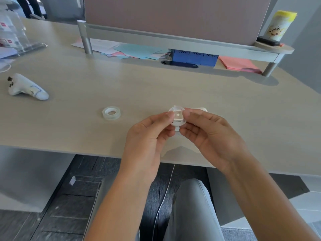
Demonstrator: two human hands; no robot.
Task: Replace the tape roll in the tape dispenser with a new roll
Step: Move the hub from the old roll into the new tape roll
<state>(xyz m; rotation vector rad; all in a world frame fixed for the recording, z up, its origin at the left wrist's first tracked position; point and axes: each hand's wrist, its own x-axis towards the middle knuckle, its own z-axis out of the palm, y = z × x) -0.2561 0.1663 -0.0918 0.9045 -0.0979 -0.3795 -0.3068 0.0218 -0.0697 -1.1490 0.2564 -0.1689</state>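
Note:
Both of my hands hold a small round clear tape roll on a white hub (177, 117) just above the desk's front edge. My left hand (147, 136) pinches its left rim with thumb and fingers. My right hand (208, 133) grips its right side. Behind my right fingers a white tape dispenser (201, 109) lies on the desk, mostly hidden. A second clear tape roll (111, 113) lies flat on the desk (69, 129), well to the left of my hands.
A white handheld controller (26, 87) lies at the far left. Coloured papers (137, 51), a blue box (194, 58) and pink sheets (239, 64) sit under a raised shelf at the back. A yellow-capped canister (279, 26) stands on that shelf. Clear plastic holders (12, 35) stand back left.

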